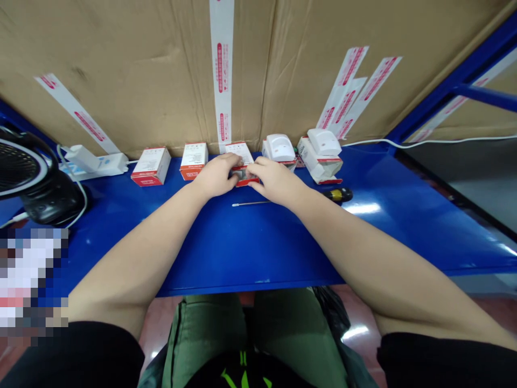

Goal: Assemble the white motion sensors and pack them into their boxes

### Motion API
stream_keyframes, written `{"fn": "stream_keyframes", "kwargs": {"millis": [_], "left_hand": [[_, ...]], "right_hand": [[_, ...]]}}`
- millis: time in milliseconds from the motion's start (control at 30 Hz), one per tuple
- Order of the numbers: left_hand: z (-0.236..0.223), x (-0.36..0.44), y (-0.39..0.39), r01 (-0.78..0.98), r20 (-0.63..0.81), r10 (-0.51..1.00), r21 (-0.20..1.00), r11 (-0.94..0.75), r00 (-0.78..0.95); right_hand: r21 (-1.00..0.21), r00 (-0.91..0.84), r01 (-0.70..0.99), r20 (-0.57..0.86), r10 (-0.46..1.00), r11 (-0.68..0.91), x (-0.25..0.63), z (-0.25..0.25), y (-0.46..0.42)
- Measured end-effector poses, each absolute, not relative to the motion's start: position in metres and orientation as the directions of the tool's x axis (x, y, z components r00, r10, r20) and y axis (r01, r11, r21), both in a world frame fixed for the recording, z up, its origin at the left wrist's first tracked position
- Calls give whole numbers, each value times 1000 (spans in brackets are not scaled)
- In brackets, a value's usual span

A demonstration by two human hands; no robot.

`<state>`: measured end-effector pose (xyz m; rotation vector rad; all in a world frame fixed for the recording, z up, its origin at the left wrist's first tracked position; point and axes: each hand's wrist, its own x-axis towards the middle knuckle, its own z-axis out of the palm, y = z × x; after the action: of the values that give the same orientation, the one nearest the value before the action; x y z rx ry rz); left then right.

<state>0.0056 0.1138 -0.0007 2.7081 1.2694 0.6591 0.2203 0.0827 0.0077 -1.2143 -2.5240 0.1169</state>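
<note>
"What's nearest, with the middle box as the clock's centre?"

"Green trousers at 6 o'clock and a black bag at 5, then the bare front of the blue table."

"And lying on that?"

"A screwdriver: tip at 6, black-and-yellow handle between 3 and 4. The right forearm covers part of its shaft."

"How are the hands set?"

"The left hand is at 9, fingers bent against the box's side, thumb a little apart from them. The right hand is at 3, finger and thumb parted at the open near end, by the red flap. The box sits between them on the table; I can't make out its contents."

"What stands alongside?"

"Two closed boxes at 9; towards 3, two more boxes, each with a white device at its top."

"Further out?"

"A power strip and a black fan at 9. Behind everything, a cardboard sheet fills 10 to 2, with a tape strip at 12."
</note>
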Motion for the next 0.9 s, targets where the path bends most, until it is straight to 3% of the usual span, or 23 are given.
{"fn": "stream_keyframes", "kwargs": {"millis": [167, 400, 667, 900], "left_hand": [[4, 5, 113, 704, 341, 743, 256, -663, 576], [6, 4, 110, 680, 344, 715, 239, -693, 608], [3, 7, 114, 707, 345, 731, 217, -673, 589], [5, 4, 114, 722, 322, 748, 221, -655, 580]], "right_hand": [[-146, -531, 795, 300, 792, 589, 217, 9, 84], [-95, -509, 787, 458, 729, 609, 211, 2, 94], [-71, -461, 834, 456, 761, 548, 198, 0, 96], [-75, -497, 808, 447, 744, 585, 197, 8, 92]]}}
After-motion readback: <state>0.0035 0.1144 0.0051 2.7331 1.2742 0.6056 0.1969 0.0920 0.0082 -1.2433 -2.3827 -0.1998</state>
